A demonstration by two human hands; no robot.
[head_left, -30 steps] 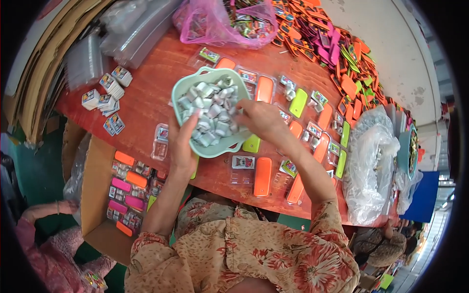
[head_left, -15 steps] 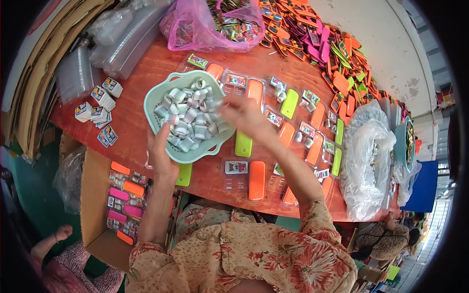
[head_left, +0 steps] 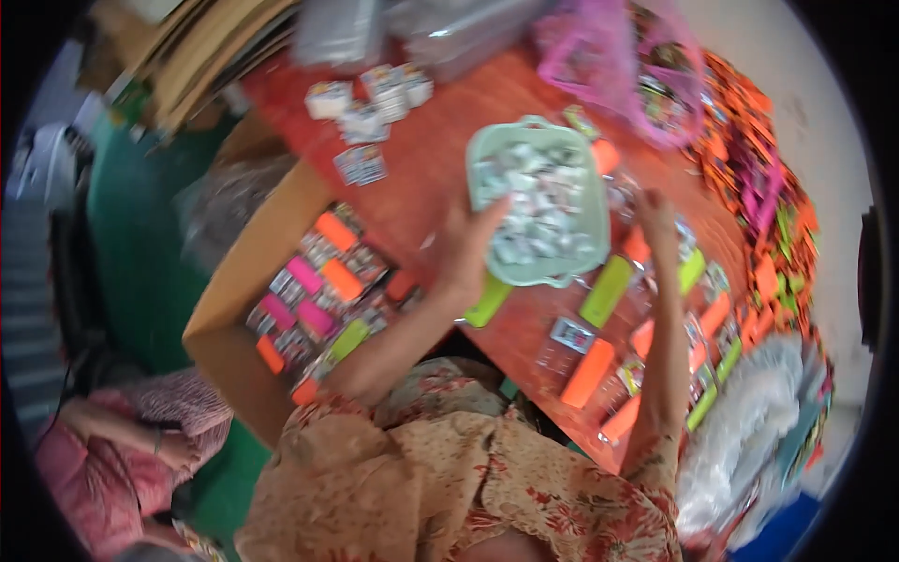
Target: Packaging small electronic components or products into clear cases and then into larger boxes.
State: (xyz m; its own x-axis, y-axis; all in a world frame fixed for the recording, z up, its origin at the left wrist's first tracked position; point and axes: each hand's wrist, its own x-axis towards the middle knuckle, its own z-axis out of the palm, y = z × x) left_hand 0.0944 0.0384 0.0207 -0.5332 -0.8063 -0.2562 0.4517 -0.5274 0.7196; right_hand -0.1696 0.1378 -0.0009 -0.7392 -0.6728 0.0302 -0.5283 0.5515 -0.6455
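A pale green plastic basket [head_left: 599,214] full of small whitish rolls [head_left: 538,197] is gripped at its left side by my left hand [head_left: 466,245], the thumb over the rim. To the right of the basket, my right hand [head_left: 657,217] is over the clear blister trays; motion blur hides whether its fingers hold anything. Near it lie an orange case [head_left: 636,244] and a lime green case [head_left: 607,290]. Closer to me, a clear tray with a printed card [head_left: 571,334] sits beside another orange case [head_left: 588,373].
An open cardboard box [head_left: 245,253] of filled packs stands at the left, with a seated person [head_left: 122,450] beyond it. Card stacks [head_left: 363,124] and a pink bag [head_left: 585,66] lie at the back. Orange toys [head_left: 763,272] pile up at right, near a clear plastic bag [head_left: 740,440].
The view has swung left, so the table appears shifted right and turned. My right hand has moved away from the basket to the trays on its right. My left hand still holds the basket.
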